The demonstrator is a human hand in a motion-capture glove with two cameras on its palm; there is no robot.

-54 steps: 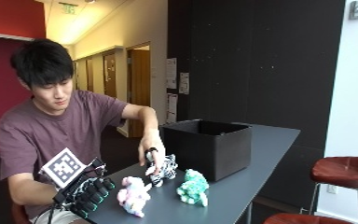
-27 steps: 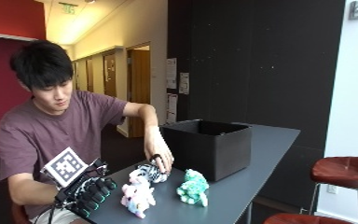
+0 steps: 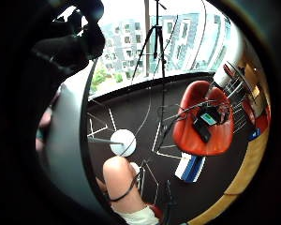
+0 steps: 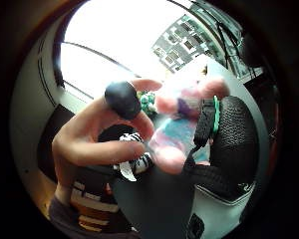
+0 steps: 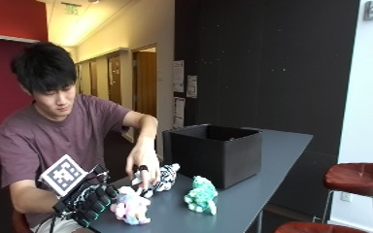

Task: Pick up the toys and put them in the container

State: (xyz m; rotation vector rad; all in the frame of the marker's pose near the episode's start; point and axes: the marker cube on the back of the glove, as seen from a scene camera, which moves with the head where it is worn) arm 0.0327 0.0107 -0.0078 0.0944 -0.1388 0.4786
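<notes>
Hands: gloved right hand (image 5: 91,205) rests at near end of surface (image 5: 264,182), fingers relaxed beside pink toy (image 5: 131,209), not curled round it; bare hand (image 5: 143,167) pinches zebra toy (image 5: 164,176). Step judged: first pick-up, nothing yet in container (image 5: 215,154). Next move calls for closing on pink toy, lifting toward container. Toys small, plush; green toy (image 5: 200,195) just before container, zebra near its corner.
</notes>
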